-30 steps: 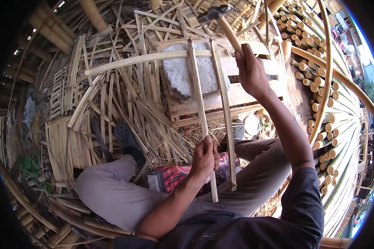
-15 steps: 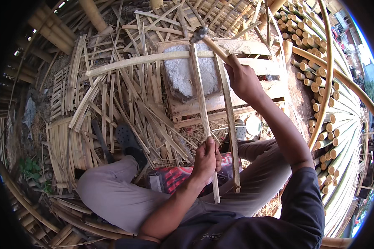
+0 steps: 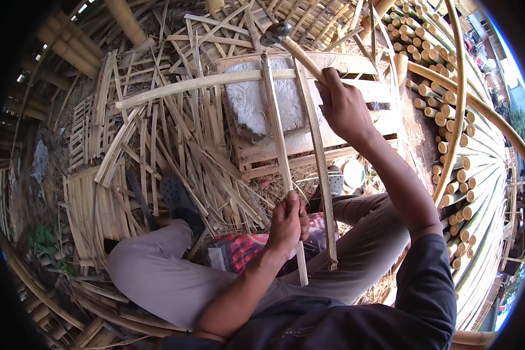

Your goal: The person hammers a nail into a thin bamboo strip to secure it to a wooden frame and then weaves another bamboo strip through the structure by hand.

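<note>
My right hand [image 3: 345, 108] is closed round the wooden handle of a hammer [image 3: 303, 57]; its dark head is raised above the far end of a bamboo strip. That strip [image 3: 279, 131] runs toward me, and my left hand [image 3: 288, 224] grips it near its close end. It crosses over a longer bamboo slat [image 3: 181, 90] lying sideways on a pale stone block [image 3: 246, 108]. A second lengthwise strip [image 3: 319, 169] meets the same crosspiece farther right, with no hand on it; its near end hangs above my right thigh.
The stone rests on a low wooden platform [image 3: 309, 153]. Loose bamboo slats [image 3: 216, 186] litter the ground at left, where a long dark blade [image 3: 141, 198] lies by my foot. Cut bamboo poles [image 3: 461, 204] are stacked at right. A red patterned bundle [image 3: 245, 251] lies between my legs.
The hammer head has lifted away from the strip's far end, and my right hand has risen slightly. My left hand keeps its grip; the strips have barely shifted.
</note>
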The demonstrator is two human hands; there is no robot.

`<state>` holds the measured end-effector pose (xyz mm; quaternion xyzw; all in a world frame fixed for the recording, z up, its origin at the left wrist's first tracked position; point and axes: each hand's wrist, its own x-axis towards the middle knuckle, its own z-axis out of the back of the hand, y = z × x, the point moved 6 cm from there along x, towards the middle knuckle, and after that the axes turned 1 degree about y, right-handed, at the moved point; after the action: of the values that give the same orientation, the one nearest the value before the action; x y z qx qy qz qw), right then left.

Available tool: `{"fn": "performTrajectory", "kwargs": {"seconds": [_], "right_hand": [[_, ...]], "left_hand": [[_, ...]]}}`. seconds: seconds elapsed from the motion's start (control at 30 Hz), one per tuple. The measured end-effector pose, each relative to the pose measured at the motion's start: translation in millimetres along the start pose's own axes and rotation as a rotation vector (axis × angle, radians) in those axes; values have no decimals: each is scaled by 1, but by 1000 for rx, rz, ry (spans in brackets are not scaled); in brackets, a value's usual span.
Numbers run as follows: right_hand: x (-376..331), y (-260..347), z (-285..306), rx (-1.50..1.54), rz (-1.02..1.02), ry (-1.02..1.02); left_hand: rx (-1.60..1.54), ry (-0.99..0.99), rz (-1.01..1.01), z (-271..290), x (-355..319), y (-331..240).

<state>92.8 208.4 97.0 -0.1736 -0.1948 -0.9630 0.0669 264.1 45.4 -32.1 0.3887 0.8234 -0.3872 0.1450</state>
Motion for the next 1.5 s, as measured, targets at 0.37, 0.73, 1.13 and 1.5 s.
{"fn": "performTrajectory", "kwargs": {"seconds": [0.37, 0.73, 1.13, 1.5], "right_hand": [[-4, -1, 18, 38, 3, -65], [1, -7, 13, 115, 141, -137], [17, -14, -8, -2, 60, 176], [11, -8, 13, 210, -51, 9]], "left_hand": [[22, -10, -24, 0, -1, -1], [12, -10, -15, 2, 4, 2], [-11, 7, 37, 1, 1, 2], [1, -12, 29, 1, 2, -1]]}}
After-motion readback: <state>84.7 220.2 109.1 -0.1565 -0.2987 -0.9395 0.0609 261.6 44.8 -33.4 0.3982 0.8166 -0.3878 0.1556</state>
